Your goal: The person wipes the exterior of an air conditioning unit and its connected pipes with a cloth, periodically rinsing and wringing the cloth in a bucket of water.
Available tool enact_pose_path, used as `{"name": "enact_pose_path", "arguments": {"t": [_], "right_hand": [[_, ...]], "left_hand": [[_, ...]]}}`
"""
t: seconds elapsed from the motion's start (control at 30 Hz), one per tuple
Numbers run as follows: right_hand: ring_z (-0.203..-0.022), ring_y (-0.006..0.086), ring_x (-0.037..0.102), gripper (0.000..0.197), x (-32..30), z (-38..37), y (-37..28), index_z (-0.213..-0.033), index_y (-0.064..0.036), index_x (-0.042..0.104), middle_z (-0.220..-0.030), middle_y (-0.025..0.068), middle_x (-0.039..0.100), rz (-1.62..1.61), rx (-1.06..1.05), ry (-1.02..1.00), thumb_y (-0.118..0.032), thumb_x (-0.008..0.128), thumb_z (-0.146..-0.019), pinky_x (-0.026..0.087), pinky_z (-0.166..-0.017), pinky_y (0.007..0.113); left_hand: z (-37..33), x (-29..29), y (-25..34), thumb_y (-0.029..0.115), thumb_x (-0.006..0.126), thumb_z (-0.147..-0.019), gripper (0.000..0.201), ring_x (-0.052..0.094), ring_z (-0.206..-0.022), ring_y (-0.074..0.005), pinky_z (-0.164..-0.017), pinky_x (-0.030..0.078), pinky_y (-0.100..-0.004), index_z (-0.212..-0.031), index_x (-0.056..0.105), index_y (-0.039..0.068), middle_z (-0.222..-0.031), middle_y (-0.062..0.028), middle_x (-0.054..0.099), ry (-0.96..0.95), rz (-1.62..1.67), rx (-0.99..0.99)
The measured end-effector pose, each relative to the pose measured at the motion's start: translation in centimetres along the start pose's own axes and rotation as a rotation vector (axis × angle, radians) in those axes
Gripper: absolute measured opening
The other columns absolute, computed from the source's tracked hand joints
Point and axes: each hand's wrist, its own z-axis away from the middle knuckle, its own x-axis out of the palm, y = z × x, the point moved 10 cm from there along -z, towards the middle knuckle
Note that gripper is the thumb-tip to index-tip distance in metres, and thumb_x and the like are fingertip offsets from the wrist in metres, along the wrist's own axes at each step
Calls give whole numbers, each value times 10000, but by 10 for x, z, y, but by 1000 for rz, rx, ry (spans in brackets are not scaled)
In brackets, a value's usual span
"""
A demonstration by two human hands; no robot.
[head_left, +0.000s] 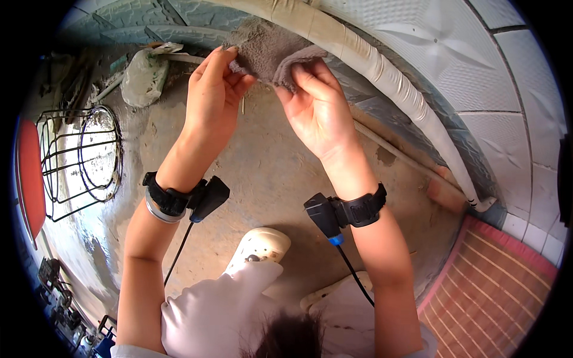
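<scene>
Cloth point(271, 51) stretched crosswise, seemingly folded; left hand point(212, 98), right hand point(316, 107) pinching opposite ends.

Bright daylight, soft shadows, sharp centre; fisheye rim bends and perhaps blurs edges.

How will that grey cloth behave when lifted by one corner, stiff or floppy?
Probably floppy: the cloth folds and bunches between the left hand and right hand. Likely light, since fingertip pinches hold it up. Its fuzzy, towel-like surface suggests it won't slip easily, and it should drape rather than roll.
</scene>
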Motion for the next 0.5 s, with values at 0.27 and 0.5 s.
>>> {"name": "enact_pose_path", "arguments": {"t": [0.27, 0.5], "right_hand": [[-1047, 156, 527, 319, -26, 30, 13, -1160, -13, 472, -1133, 70, 537, 162, 26, 127, 0, 523, -845, 421, -934, 305], [-1003, 140, 529, 345, -8, 67, -20, -1104, -11, 465, -1067, 72, 547, 351, -100, 179, 16, 617, -796, 436, -876, 309]], "left_hand": [[29, -15, -35, 107, 488, -884, 79, 577, -765, -110, -698, 495, -277, -934, 545, 83, -865, -1, 583, 59, -39, -167], [53, 23, -33, 114, 500, -878, 121, 544, -824, -103, -725, 458, -295, -983, 544, 75, -880, 12, 572, -76, -11, -188]]}}
